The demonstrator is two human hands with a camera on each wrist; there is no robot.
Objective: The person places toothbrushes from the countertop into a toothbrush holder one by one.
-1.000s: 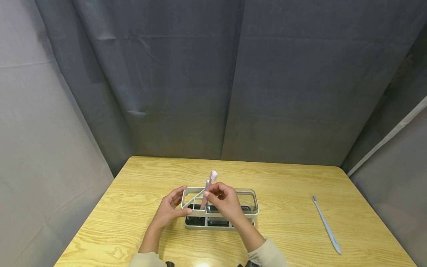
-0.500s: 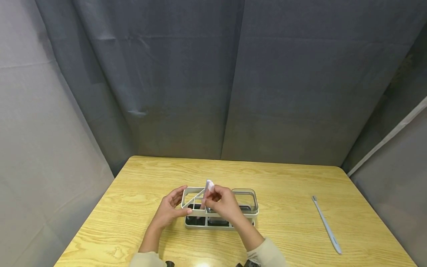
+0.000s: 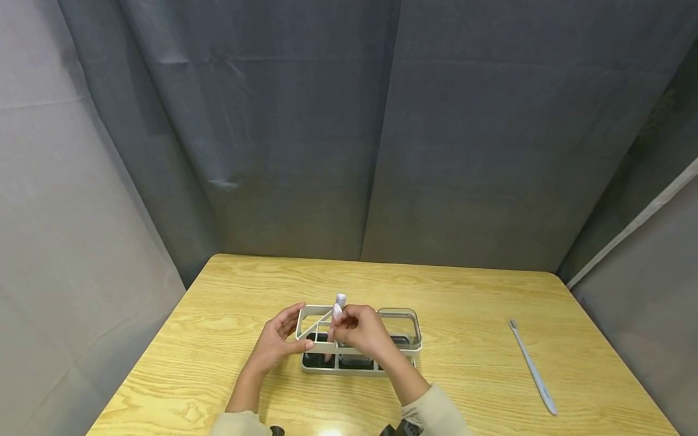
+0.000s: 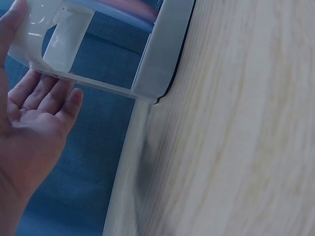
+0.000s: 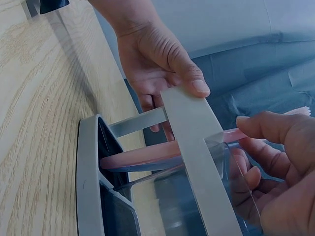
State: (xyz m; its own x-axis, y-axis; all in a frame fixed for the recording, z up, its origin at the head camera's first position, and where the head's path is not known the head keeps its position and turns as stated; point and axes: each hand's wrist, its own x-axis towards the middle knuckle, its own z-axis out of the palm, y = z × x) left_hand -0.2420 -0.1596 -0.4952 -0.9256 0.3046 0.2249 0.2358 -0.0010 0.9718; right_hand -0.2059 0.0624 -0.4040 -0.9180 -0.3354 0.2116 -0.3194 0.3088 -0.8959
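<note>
A pale toothbrush holder (image 3: 357, 350) with a dark base and a clear cup (image 5: 174, 201) stands on the table. My left hand (image 3: 279, 342) holds its left end, thumb in front and fingers behind the upper frame. Between thumb and fingers, my right hand (image 3: 366, 332) pinches a pink toothbrush (image 5: 142, 156) just below its head. That brush passes down through a slot in the upper frame, its handle end at the dark base. Close beside it in the holder is a bluish-lilac toothbrush (image 3: 341, 299), mostly hidden behind the pink one.
A light blue toothbrush (image 3: 534, 369) lies alone on the right side of the wooden table (image 3: 452, 315). Dark grey curtains (image 3: 283, 151) hang behind the far edge, with lighter cloth (image 3: 71, 242) at the left.
The pink toothbrush has sunk lower into the holder and stands more upright, its bristles now facing the head camera. My right hand moved slightly down with it. The left hand stays put.
</note>
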